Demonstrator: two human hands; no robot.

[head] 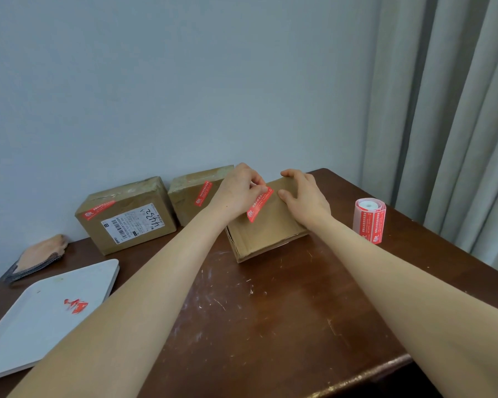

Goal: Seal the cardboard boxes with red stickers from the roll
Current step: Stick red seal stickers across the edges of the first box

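**A:** What is being done now?

**B:** A red sticker is being put on the front box. Its top end is pinched by the curled fingers of the left hand. The low end looks stuck down. The top end looks a bit lifted.

**A:** How can it be done well?

**B:** The sticker should be laid flat over the crack where the flaps meet. Then it should be rubbed down from the low end up, so no bumps are left. The crack is hidden, so it cannot be told if the sticker is lined up. The box should be held firm. It is gripped by the right hand, with fingers bent over the far edge and the thumb on top, just beside the sticker.

**A:** What else is on the bench?

**B:** On the left, a white tray is seen with red scraps on it. Next, the labelled box and the middle box are set by the wall. Red is stuck on both, so they seem done. On the far right, the roll is stood up, well apart from the front box.

**A:** Is anything in the way?

**B:** Nothing is seen in the way.
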